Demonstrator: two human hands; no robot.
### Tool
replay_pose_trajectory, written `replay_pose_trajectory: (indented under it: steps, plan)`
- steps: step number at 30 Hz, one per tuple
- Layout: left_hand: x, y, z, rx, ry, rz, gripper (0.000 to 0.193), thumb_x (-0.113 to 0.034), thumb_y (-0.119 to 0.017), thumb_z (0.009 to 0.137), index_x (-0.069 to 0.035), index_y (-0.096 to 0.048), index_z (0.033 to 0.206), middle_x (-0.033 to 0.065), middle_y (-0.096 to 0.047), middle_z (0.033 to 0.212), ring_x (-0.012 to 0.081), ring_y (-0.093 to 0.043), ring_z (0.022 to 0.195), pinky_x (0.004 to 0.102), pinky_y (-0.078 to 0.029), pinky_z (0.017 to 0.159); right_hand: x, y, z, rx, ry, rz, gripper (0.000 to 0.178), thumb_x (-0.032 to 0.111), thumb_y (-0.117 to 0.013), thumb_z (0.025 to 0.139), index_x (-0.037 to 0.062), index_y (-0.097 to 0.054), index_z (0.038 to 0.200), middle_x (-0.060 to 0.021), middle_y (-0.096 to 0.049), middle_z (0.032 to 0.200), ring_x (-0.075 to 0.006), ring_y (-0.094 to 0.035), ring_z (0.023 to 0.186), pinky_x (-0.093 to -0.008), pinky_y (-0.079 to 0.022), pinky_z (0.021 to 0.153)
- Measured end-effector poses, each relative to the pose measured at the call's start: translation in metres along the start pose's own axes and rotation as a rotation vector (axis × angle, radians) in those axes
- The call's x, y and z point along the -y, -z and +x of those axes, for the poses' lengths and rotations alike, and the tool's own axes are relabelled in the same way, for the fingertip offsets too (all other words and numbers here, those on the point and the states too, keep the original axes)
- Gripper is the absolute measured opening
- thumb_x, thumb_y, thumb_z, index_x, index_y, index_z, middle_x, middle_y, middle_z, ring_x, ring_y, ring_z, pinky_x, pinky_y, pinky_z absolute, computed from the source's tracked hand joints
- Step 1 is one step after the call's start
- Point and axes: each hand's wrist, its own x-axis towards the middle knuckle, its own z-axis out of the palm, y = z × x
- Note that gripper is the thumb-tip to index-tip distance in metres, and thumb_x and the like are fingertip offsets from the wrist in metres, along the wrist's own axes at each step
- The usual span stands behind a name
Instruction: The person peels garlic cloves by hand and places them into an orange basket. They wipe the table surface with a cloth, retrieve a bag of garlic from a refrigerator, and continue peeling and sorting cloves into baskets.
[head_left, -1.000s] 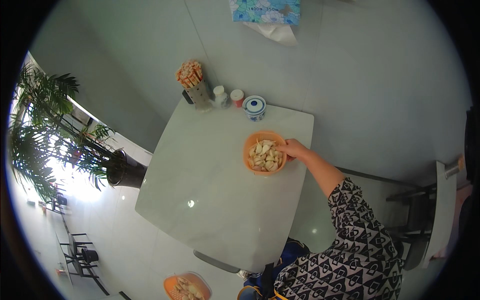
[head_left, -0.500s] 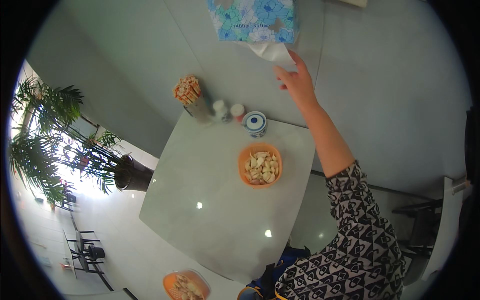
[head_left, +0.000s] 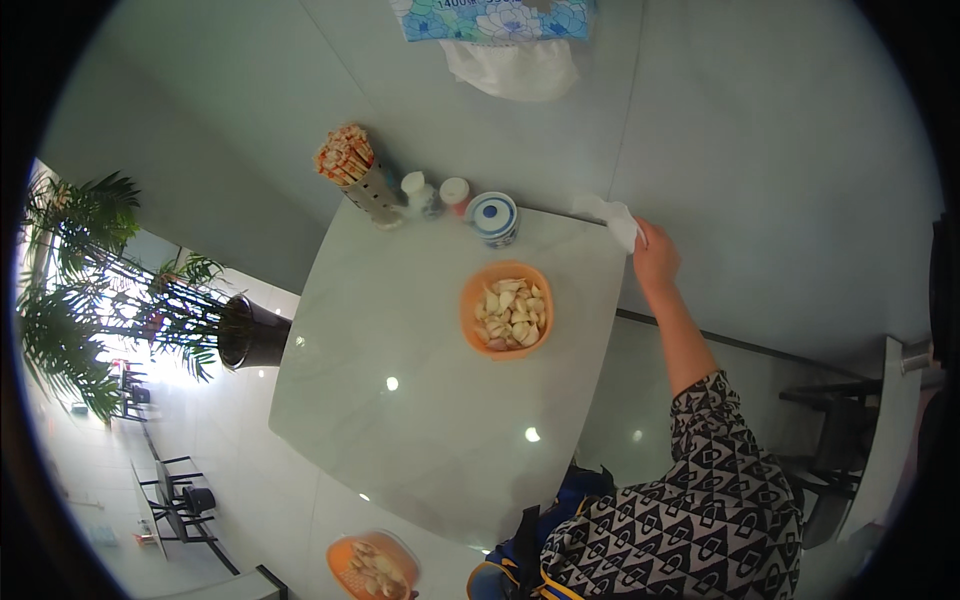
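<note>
My right hand [head_left: 656, 256] is closed on a white tissue [head_left: 619, 221], just off the table's right edge near the wall. The tissue hangs loosely from the fingertips toward the table corner. A blue floral tissue pack [head_left: 500, 22] is at the wall at the top, with another white tissue [head_left: 512, 70] drooping from its opening. On the pale table [head_left: 400, 440] stands an orange bowl [head_left: 466, 325] full of peeled garlic cloves [head_left: 513, 315]. My left hand does not show.
Along the wall stand a perforated chopstick holder [head_left: 372, 197], a small white bottle [head_left: 421, 193], a red-and-white jar [head_left: 455, 194] and a lidded blue-and-white pot [head_left: 493, 220]. An orange basket [head_left: 345, 560] with pale pieces is below the table's near edge. A potted palm [head_left: 250, 335] is at left.
My right hand has moved down and right, away from the tissue pack, carrying a tissue pulled free. A fresh tissue now hangs from the pack. The view has shifted slightly.
</note>
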Motion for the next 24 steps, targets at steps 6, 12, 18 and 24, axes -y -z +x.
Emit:
replay_pose_trajectory:
  steps: [6,12,18,24]
  plan:
    - [0.003,-0.004,0.003,-0.017,-0.128,0.279,0.033,-0.017,-0.046,0.094,-0.004,-0.051,0.124,0.0088,-0.062,0.109,0.0221,-0.060,0.090,0.0355,-0.049,0.081,0.022,-0.008,-0.052,0.245,0.524,-0.137,0.034,0.011,-0.056,0.077,0.0067,-0.061,0.110,-0.0130,-0.055,0.120,-0.0297,-0.050,0.115,-0.0435,-0.037,0.098]
    - [-0.002,0.030,-0.017,0.078,-0.077,0.259,0.033,-0.021,-0.049,0.093,-0.004,-0.053,0.121,0.0090,-0.063,0.109,0.0231,-0.061,0.093,0.0339,-0.050,0.077,0.047,-0.022,-0.068,0.543,0.486,-0.238,0.053,0.031,-0.045,0.092,0.0036,-0.036,0.137,-0.0128,-0.029,0.147,-0.0250,-0.019,0.139,-0.0495,-0.004,0.113]
    - [-0.008,0.044,-0.028,0.062,-0.013,0.294,0.032,-0.024,-0.049,0.093,-0.004,-0.055,0.117,0.0101,-0.064,0.107,0.0250,-0.061,0.094,0.0350,-0.049,0.076,0.052,-0.028,-0.044,0.554,0.354,-0.286,0.060,0.040,-0.038,0.094,0.0048,-0.030,0.141,-0.0114,-0.026,0.149,-0.0241,-0.019,0.139,-0.0485,-0.005,0.113]
    - [-0.010,0.028,-0.024,0.021,-0.051,0.250,0.034,-0.019,-0.048,0.092,-0.002,-0.052,0.121,0.0110,-0.062,0.111,0.0254,-0.060,0.096,0.0382,-0.050,0.079,0.019,-0.021,-0.049,0.528,0.130,-0.394,0.053,0.036,-0.037,0.095,0.0063,-0.035,0.139,-0.0099,-0.033,0.145,-0.0230,-0.028,0.136,-0.0470,-0.014,0.113]
